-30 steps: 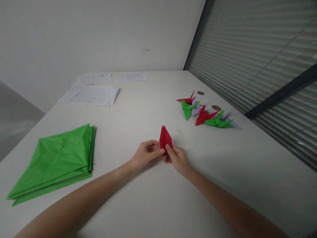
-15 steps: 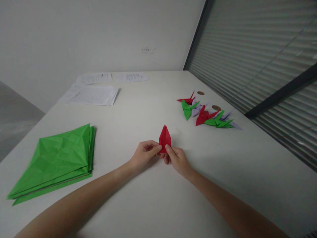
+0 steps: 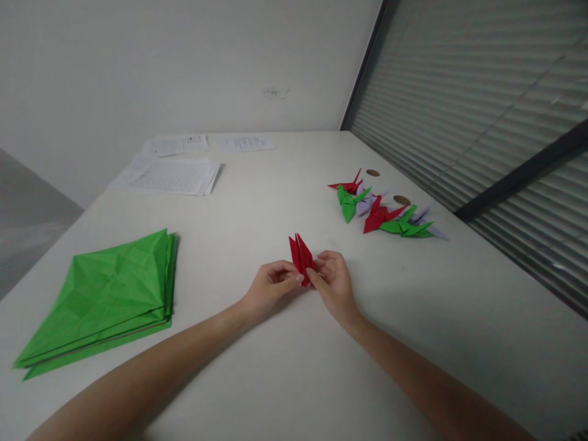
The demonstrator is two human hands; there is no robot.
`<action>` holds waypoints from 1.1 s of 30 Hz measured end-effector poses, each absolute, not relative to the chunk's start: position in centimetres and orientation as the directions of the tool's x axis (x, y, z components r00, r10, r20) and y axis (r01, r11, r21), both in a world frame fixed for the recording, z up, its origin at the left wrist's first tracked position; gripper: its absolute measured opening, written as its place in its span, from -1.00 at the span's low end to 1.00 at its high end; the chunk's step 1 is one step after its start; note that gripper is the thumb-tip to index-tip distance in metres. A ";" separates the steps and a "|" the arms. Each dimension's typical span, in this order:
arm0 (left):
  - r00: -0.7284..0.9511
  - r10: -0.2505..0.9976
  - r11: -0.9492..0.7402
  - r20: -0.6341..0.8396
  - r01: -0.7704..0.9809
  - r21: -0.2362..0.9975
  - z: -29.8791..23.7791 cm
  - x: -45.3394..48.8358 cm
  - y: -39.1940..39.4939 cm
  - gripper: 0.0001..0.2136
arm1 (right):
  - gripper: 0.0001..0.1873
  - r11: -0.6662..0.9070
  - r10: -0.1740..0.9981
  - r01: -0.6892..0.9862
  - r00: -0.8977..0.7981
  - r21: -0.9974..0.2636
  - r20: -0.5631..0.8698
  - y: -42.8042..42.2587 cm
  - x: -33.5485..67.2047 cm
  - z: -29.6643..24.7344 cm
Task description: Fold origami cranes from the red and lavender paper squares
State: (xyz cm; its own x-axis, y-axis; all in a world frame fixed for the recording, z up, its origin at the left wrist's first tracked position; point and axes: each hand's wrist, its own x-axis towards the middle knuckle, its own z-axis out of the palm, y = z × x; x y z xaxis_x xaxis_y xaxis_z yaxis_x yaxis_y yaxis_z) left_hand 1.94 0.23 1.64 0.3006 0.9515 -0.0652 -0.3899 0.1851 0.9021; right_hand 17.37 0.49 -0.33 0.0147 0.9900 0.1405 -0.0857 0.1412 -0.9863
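A small folded red origami paper [image 3: 302, 254] stands between my two hands, its layers parted and its narrow tips pointing away from me. My left hand [image 3: 274, 283] pinches its lower left part between thumb and fingers. On the other side, the thumb of my right hand [image 3: 334, 283] presses the lower right part, with the fingers curled behind. My fingers hide some of the paper's bottom end.
Left of me lies a stack of creased green paper [image 3: 117, 288]. Several finished paper cranes [image 3: 381, 214] in red, green and lilac sit at the right, near two brown round holes or discs [image 3: 401, 200]. Printed sheets [image 3: 169, 176] lie at the back left. Window blinds [image 3: 482, 92] border the right side.
The red paper has turned from flat-facing to partly edge-on, and its layers have spread apart. My right hand has shifted slightly right, its fingers now raised behind the paper.
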 end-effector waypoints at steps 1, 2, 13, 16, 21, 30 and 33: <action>0.294 0.954 0.175 -0.059 -0.384 0.907 1.6 1.9 0.3 -0.69 | -0.61 0.172 0.985 -0.082 0.031 -0.982 0.170 0.5 17.3 -0.4; 0.288 0.956 0.168 -0.056 -0.378 0.910 1.5 1.9 0.3 -0.69 | -0.65 0.205 0.978 -0.059 0.043 -0.977 0.202 0.5 17.3 -0.5; 0.233 0.969 0.158 -0.081 -0.335 0.929 1.4 1.7 0.4 -0.68 | -0.91 0.325 0.942 0.070 -0.117 -0.943 0.316 0.2 17.8 -0.1; 0.214 0.973 0.162 -0.088 -0.362 0.918 1.5 1.7 0.4 -0.71 | -0.90 0.332 0.939 0.078 -0.128 -0.940 0.321 0.1 17.7 0.1; 0.205 0.975 0.165 -0.088 -0.396 0.904 1.6 1.9 0.3 -0.73 | -0.86 0.362 0.927 0.105 -0.143 -0.926 0.346 0.0 17.7 0.2; 0.188 0.979 0.145 -0.077 -0.387 0.911 1.2 1.7 0.6 -0.74 | -0.83 0.334 0.933 0.075 -0.170 -0.939 0.318 0.2 17.7 -0.1; 0.186 0.980 0.138 -0.073 -0.368 0.919 1.0 1.6 0.6 -0.74 | -0.82 0.311 0.937 0.054 -0.182 -0.949 0.297 0.4 17.7 -0.4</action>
State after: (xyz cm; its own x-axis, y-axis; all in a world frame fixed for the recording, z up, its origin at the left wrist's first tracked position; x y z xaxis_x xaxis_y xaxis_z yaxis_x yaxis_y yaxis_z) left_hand 1.58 0.65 1.00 0.1863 0.9798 -0.0729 -0.3685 0.1384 0.9193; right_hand 17.68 0.42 -0.35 -0.1820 0.9375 0.2966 0.0544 0.3108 -0.9489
